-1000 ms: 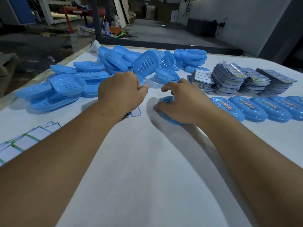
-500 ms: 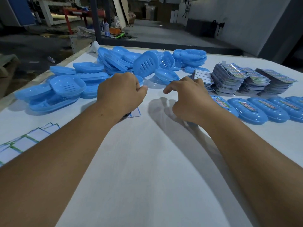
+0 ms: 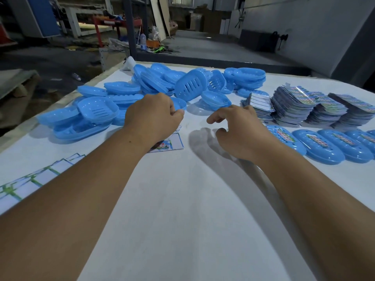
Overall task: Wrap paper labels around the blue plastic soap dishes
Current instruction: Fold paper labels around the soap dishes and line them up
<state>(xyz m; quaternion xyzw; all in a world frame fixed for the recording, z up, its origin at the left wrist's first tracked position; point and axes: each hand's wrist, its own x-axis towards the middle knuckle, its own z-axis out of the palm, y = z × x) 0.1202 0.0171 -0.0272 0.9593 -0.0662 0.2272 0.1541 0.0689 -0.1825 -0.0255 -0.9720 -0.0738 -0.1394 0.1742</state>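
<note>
Left hand [image 3: 151, 118] curled, pinning paper label [image 3: 172, 141] flat for wrapping; right hand [image 3: 241, 131] spread, empty, nearing unlabelled dishes [image 3: 190, 88].

Behind the white bench [image 3: 182, 220] it's a dim workshop: grey concrete floor [image 3: 203, 47], a dark steel post [image 3: 129, 25], a water bottle [image 3: 143, 42] beside orange clutter [image 3: 152, 44], and a red frame [image 3: 113, 23] further back.

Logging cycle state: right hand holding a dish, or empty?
Empty: right hand hovers with fingers spread, nothing between them; labelled dishes lie beside it.
</note>
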